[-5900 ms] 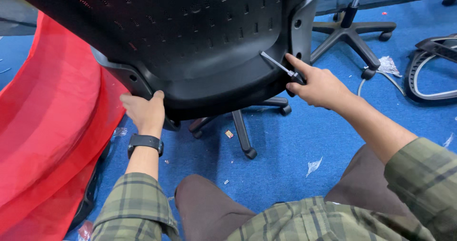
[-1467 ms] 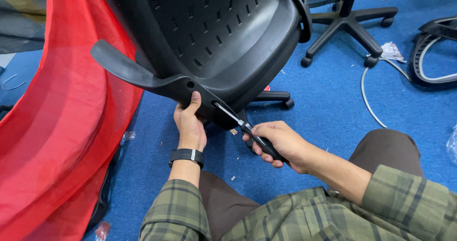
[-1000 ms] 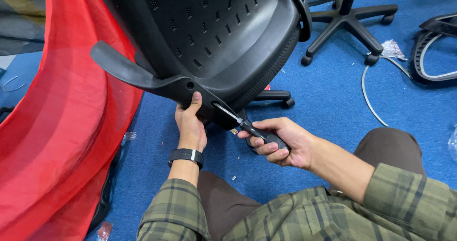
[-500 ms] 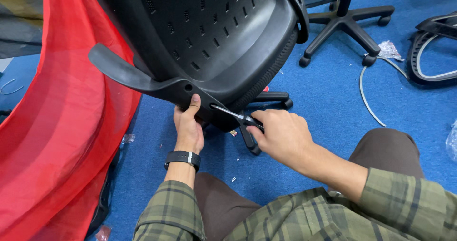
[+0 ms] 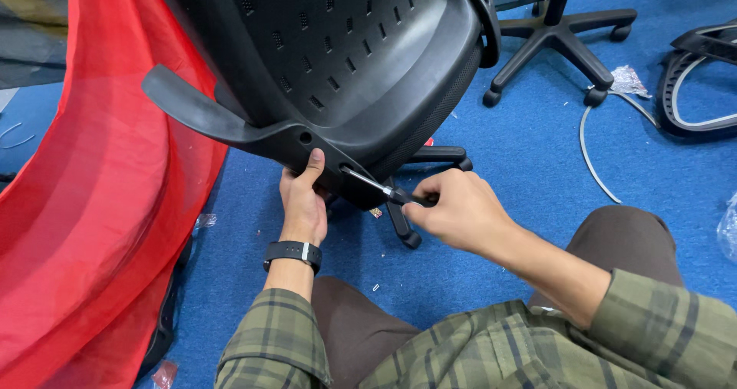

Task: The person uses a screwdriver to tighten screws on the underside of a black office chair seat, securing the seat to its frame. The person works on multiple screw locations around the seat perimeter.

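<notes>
A black perforated plastic chair seat (image 5: 345, 59) is tipped over in front of me, underside toward me. A black armrest bracket (image 5: 207, 116) juts out to the left along its lower edge. My left hand (image 5: 303, 201), a black watch on its wrist, grips that lower edge from beneath, thumb up against the bracket. My right hand (image 5: 457, 212) is closed on a screwdriver (image 5: 380, 189). The metal shaft points up and left, its tip at a hole in the bracket close to my left thumb.
A red fabric sheet (image 5: 100, 205) hangs at the left. A black five-star chair base with castors (image 5: 556, 39) stands at the back right on blue carpet, another base (image 5: 430, 158) under the seat. A grey hoop part (image 5: 695, 82) and a white cord (image 5: 591, 151) lie far right.
The seat was turned, and my right hand left its far right edge for the lower bracket near my left hand. In the last second it slid up the screwdriver handle, turning it.
</notes>
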